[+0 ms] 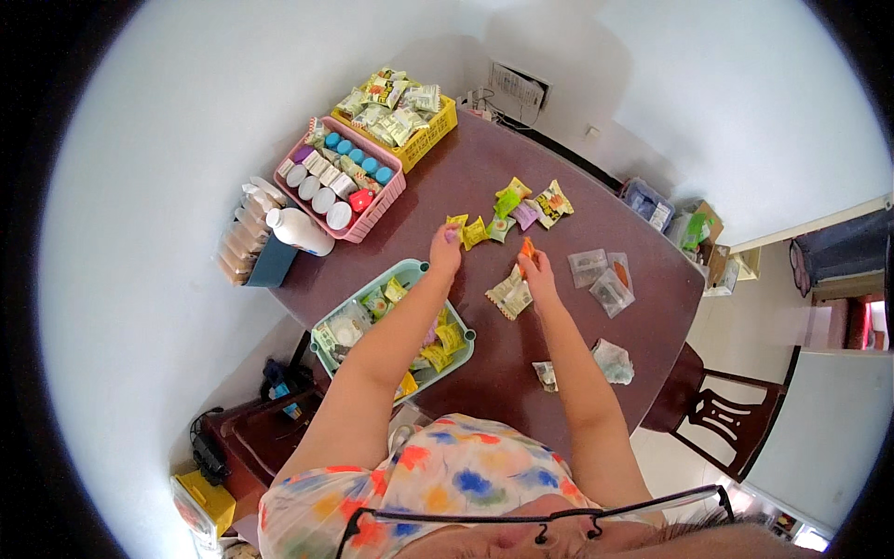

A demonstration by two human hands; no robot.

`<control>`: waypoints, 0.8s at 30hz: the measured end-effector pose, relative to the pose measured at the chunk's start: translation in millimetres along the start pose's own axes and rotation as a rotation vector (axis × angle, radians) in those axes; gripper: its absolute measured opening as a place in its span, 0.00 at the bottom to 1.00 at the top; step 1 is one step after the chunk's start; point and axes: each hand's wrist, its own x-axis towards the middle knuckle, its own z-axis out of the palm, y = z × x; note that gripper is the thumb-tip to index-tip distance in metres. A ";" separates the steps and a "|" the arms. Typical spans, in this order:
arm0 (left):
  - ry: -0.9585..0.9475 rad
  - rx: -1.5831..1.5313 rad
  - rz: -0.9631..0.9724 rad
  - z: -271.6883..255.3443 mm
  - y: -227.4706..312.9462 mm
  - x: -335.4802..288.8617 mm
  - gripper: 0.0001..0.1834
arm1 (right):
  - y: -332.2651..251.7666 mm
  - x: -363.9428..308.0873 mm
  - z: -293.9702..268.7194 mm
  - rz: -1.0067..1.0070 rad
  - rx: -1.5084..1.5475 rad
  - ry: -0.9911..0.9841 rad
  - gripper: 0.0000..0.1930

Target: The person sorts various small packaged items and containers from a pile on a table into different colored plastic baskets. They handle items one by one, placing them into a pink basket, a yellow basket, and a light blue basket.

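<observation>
Over the dark red table, my left hand (pixel 445 253) is closed on a small purple wrapped snack (pixel 452 237), mostly hidden by its fingers. Two yellow packets (pixel 475 232) lie against its fingertips. My right hand (pixel 538 274) pinches an orange packet (pixel 527 247). Just below its fingers rests a larger cream snack packet (pixel 509 294). Beyond both hands is a loose cluster: a green packet (pixel 507 203), a pale green one (pixel 500 228), a purple one (pixel 525 215) and a yellow-and-white one (pixel 554 204). My left forearm crosses over a mint-green basket (pixel 319 352) of mixed packets.
At the far left stand a pink basket (pixel 380 216) of bottles and jars, a yellow box (pixel 430 140) of snack packets and a white bottle (pixel 298 231). Clear sachets (pixel 612 294) lie to the right. A crumpled wrapper (pixel 613 361) sits beside my right forearm. A wooden chair (pixel 736 410) adjoins the table.
</observation>
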 end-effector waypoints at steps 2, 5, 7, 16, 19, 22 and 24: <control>0.083 0.214 0.074 -10.3 -19.1 31.2 0.15 | -12.8 14.1 23.5 -0.037 -0.090 -0.066 0.25; 0.015 0.273 -0.062 10.0 -9.8 50.7 0.19 | 13.7 67.7 27.2 -0.150 -0.265 -0.081 0.31; -0.043 0.203 -0.130 8.6 -21.5 58.0 0.22 | 9.4 75.5 50.0 -0.261 -0.402 -0.127 0.33; -0.291 -0.175 -0.597 27.2 25.3 -11.0 0.20 | 36.3 47.1 65.4 -0.209 -0.278 -0.089 0.28; -0.309 -0.303 -0.661 27.2 19.9 -31.3 0.19 | 36.9 16.7 58.8 -0.060 -0.042 -0.126 0.28; -0.294 -0.424 -0.601 30.5 7.2 -54.8 0.18 | 23.9 -20.7 52.7 0.066 0.203 -0.187 0.27; -0.264 -0.304 -0.457 30.0 -4.4 -69.2 0.17 | 16.4 -47.0 49.5 0.101 0.299 -0.200 0.26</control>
